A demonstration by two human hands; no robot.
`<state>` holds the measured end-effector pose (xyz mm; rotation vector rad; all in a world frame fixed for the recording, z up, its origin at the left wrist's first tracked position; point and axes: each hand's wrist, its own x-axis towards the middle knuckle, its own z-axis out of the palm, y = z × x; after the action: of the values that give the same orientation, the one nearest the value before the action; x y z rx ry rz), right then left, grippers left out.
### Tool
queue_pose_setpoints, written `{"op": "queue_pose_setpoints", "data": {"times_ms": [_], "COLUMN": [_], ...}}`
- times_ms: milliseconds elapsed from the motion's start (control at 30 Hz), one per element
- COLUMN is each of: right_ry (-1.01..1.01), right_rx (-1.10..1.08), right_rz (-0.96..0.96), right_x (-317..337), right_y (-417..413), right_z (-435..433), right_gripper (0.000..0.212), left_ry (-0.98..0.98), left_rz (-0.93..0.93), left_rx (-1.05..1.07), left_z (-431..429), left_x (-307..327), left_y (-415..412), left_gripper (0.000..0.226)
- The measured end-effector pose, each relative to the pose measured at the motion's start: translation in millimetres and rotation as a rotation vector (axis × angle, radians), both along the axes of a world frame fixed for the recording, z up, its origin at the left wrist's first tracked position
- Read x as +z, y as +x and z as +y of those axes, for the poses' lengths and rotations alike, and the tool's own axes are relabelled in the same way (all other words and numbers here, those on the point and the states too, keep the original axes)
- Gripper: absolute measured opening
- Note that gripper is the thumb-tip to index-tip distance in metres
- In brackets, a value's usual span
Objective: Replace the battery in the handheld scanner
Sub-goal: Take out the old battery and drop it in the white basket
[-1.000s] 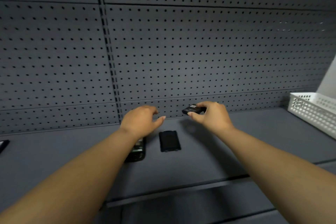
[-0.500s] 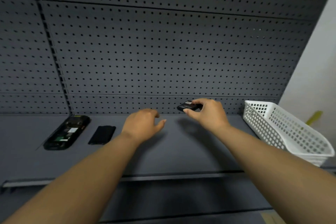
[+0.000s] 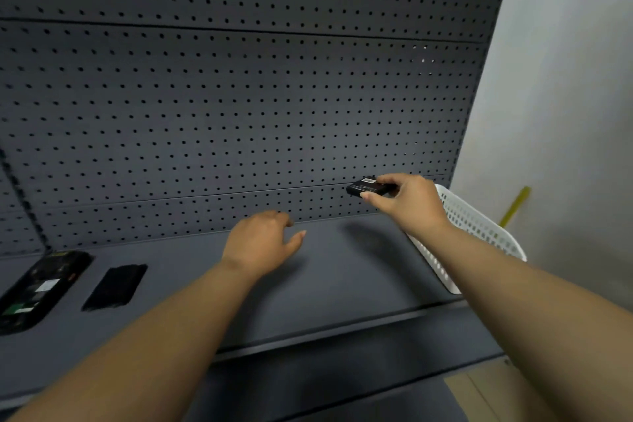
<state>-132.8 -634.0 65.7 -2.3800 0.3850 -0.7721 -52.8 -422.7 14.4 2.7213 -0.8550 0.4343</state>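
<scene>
Right hand [image 3: 412, 204] pinches battery [image 3: 367, 187] by its long edges, right of centre, near basket [image 3: 479, 226]. Left hand [image 3: 262, 243] loose, empty. Battery likely light, rigid, slick-cased; edge hold suits. Scanner [image 3: 37, 288] lower left.

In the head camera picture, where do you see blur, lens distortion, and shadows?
Head view: the open black scanner and flat black cover at the left edge look smeared; the straight dark grey pegboard seams bow, a wide-angle effect; soft shadows lie on the grey shelf under the left hand and the right hand, which holds the small black battery, its label unreadable.
</scene>
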Motion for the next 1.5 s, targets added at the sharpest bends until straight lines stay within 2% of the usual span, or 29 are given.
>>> {"op": "queue_pose_setpoints", "data": {"times_ms": [267,500,633,800,900,1033,1233,1500], "right_ry": [0.030,0.034,0.016,-0.042,-0.095,-0.159,-0.199,-0.331], "right_rx": [-0.126,-0.101,-0.051,-0.019,-0.005,0.001,0.011,0.008], "right_rz": [-0.015,0.079,0.203,0.385,0.433,0.489,0.616,0.849], "right_x": [3.9,-8.4,-21.0,-40.8,-50.7,-56.4,-53.3,-48.5], "right_y": [-31.3,-48.0,-44.7,-35.5,-29.3,-24.6,-20.1,-15.4], "right_z": [-68.6,-120.7,-139.9,-148.1,-150.4,-150.2,-151.2,-149.3], "right_gripper": [0.045,0.043,0.036,0.040,0.037,0.045,0.031,0.050], "left_ry": [0.012,-0.007,-0.040,-0.049,-0.040,-0.010,0.007,0.028], "left_rz": [-0.007,0.004,0.019,0.034,0.043,0.046,0.043,0.040], "left_rx": [-0.042,-0.005,0.053,0.121,0.159,0.188,0.185,0.187], "left_z": [-37.0,-90.6,-117.9,-133.8,-137.4,-137.6,-135.5,-128.0], "left_x": [-0.9,-1.6,-5.8,-17.5,-21.6,-23.0,-19.8,-15.7], "left_y": [-10.6,-28.7,-40.4,-57.0,-63.3,-67.5,-66.3,-66.1], "left_gripper": [0.046,0.045,0.045,0.045,0.046,0.047,0.044,0.044]}}
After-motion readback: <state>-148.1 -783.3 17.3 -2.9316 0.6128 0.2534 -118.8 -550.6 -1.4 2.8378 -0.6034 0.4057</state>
